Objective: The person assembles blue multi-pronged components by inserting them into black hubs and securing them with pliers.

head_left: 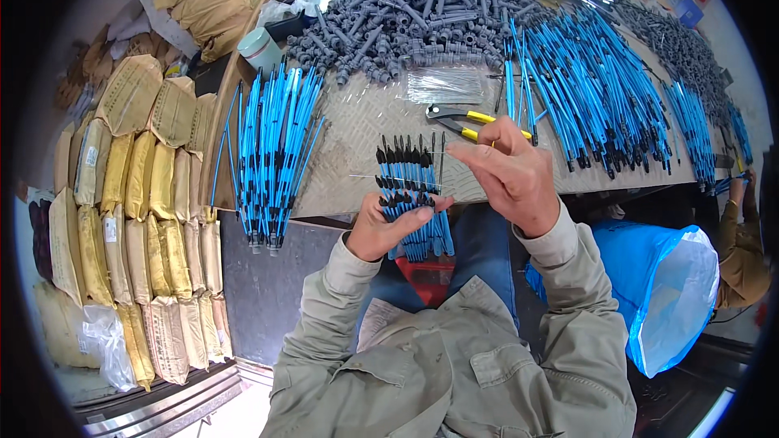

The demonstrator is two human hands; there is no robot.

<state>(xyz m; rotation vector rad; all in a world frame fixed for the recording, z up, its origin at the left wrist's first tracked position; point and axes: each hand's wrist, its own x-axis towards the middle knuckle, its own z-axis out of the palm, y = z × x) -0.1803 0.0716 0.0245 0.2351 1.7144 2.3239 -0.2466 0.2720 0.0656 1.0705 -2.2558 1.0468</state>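
Note:
My left hand (388, 227) is closed around a bundle of blue rods with black fittings (410, 174), held upright in front of the table's near edge. A thin metal wire (363, 176) sticks out of the bundle's left side. My right hand (515, 174) is beside the bundle's upper right, thumb and forefinger pinched on what looks like another thin wire (436, 152). Just beyond that hand lie cutting pliers with yellow handles (464, 119). Behind them is a clear packet of thin metal wires (445, 86).
Grey plastic fittings (406, 8) are heaped at the back of the table. Blue rods lie in piles at the left (278, 142) and right (596, 89). Paper-wrapped packages (142, 178) are stacked at left. A blue sack (649, 284) stands at right, near another person's sleeve (742, 251).

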